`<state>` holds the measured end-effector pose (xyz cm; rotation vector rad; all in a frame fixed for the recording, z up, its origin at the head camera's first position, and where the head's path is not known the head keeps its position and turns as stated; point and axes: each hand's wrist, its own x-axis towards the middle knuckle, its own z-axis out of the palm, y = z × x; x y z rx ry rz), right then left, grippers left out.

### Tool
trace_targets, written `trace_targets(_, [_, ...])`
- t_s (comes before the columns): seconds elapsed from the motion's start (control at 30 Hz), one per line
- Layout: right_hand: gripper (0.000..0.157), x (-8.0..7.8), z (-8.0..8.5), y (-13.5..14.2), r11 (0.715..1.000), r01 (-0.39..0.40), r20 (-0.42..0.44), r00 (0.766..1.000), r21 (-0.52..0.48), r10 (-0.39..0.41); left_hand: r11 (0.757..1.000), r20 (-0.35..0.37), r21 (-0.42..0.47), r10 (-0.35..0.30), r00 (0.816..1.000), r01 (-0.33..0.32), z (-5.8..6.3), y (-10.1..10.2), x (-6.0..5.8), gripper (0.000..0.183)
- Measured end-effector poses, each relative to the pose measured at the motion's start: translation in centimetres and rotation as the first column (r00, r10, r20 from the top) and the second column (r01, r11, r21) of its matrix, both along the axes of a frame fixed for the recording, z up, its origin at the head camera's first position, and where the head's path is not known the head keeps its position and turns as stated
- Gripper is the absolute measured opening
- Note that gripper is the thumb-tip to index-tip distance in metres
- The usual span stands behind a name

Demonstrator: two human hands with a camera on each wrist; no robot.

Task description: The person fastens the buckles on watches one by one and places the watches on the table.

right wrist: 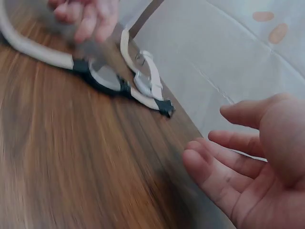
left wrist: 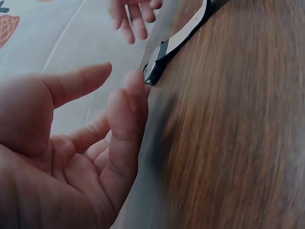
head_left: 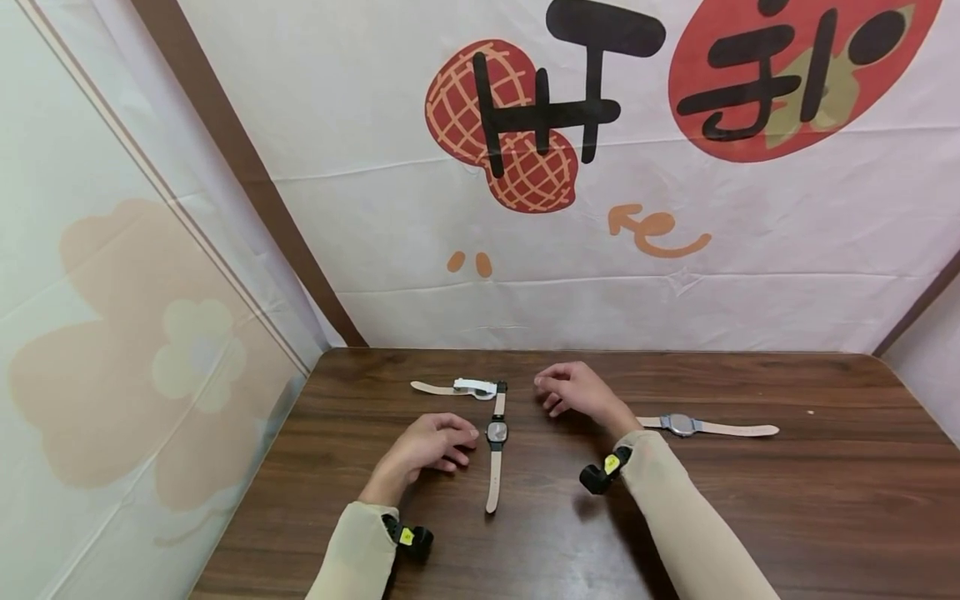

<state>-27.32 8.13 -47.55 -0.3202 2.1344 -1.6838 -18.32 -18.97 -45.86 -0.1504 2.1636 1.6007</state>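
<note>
A wristwatch with dark lugs and a pale strap is laid out lengthwise, its metal case turned up. Just left of that case hovers my left hand, fingers loosely bent and holding nothing. My right hand is above the table to the right of the strap's far end, with a gap between thumb and fingers. Behind the dark watch lies a white watch, its strap partly folded over. To the right, a watch with blue-grey lugs is stretched flat, part of its strap hidden behind my right forearm.
The watches lie on a brown wood-grain table. A white printed cloth wall rises along the back edge, and another cloth panel stands at the left. A tiny pale speck shows at the table's right.
</note>
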Motion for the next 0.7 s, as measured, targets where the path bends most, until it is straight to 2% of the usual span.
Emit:
trace_targets(0.1, [0.028,-0.2,-0.3,-1.1,0.998,0.047,0.068,0.997,-0.04,-0.044,1.0,-0.002,-0.002,0.014,1.0,-0.014,-0.1,0.5,-0.1,0.028])
trace_targets(0.23, [0.024,-0.4,-0.7,-2.4,0.996,0.074,0.112,0.991,-0.055,-0.067,0.999,-0.007,-0.009,0.035,0.999,-0.035,-0.2,1.0,-0.2,0.032])
trace_targets(0.4, [0.022,-0.3,-0.8,-3.7,0.992,0.11,0.132,0.986,-0.066,-0.1,0.999,-0.008,-0.023,0.045,0.999,-0.045,-0.5,1.7,-0.4,0.037])
trace_targets(0.7, [0.014,0.0,-0.7,-5.7,0.973,0.225,0.17,0.962,-0.05,-0.213,0.998,-0.019,-0.051,0.039,0.999,-0.04,-1.1,2.9,-0.9,0.041])
